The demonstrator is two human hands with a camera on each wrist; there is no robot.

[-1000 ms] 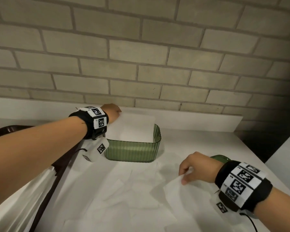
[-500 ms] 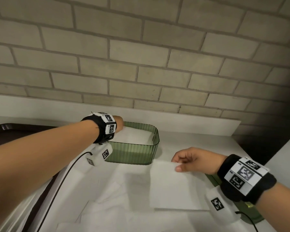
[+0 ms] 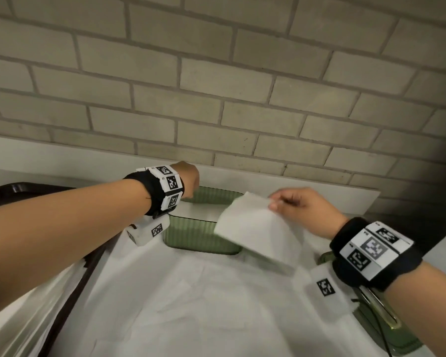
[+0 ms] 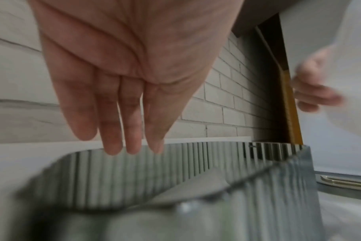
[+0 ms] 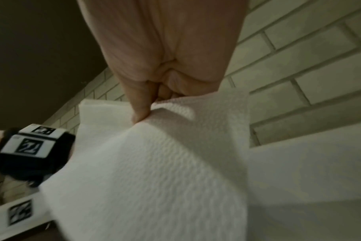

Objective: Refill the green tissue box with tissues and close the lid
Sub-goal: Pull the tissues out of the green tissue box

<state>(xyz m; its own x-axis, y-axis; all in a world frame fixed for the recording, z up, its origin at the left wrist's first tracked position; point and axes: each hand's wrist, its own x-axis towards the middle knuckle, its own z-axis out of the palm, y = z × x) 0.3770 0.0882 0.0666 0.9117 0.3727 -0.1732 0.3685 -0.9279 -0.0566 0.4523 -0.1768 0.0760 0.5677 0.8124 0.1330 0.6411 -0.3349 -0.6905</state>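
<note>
The ribbed green tissue box stands open near the back ledge, with white tissue lying inside. My left hand hovers over the box's far left corner, fingers straight and together above the rim, holding nothing. My right hand pinches the top edge of a white tissue between thumb and fingers; the sheet hangs in the air over the box's right end. The green lid lies flat on the counter under my right wrist.
Loose white tissues cover the counter in front of the box. A dark brown tray edge runs along the left side. A brick wall and a white ledge close off the back.
My right hand has lifted the tissue off the counter and carried it up and back toward the box. My left hand stays above the box's far left corner.
</note>
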